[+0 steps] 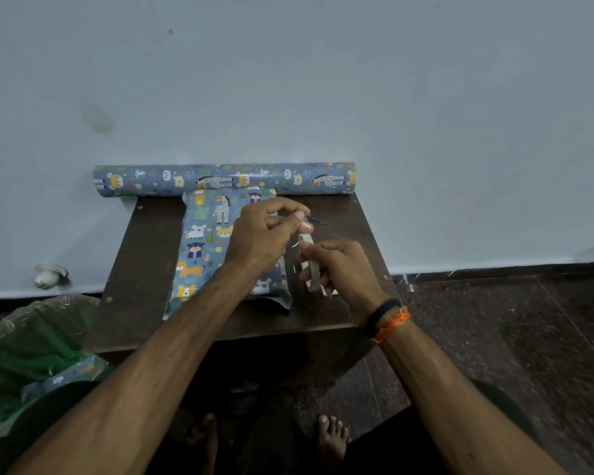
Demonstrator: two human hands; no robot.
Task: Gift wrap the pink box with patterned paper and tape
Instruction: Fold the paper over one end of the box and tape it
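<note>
Here we are gripping the white ring-shaped tape roll (310,262) in our right hand (340,269) and pinching its clear strip with our left hand (264,234) beside the animal-print, paper-covered box (213,248) on the dark brown tabletop (144,269).

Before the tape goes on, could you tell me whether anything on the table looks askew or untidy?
The wrapped box has its near paper end splayed open and loose at the table's front. The paper roll overhangs the table's far-left corner, against the wall. Otherwise nothing stands out.
</note>
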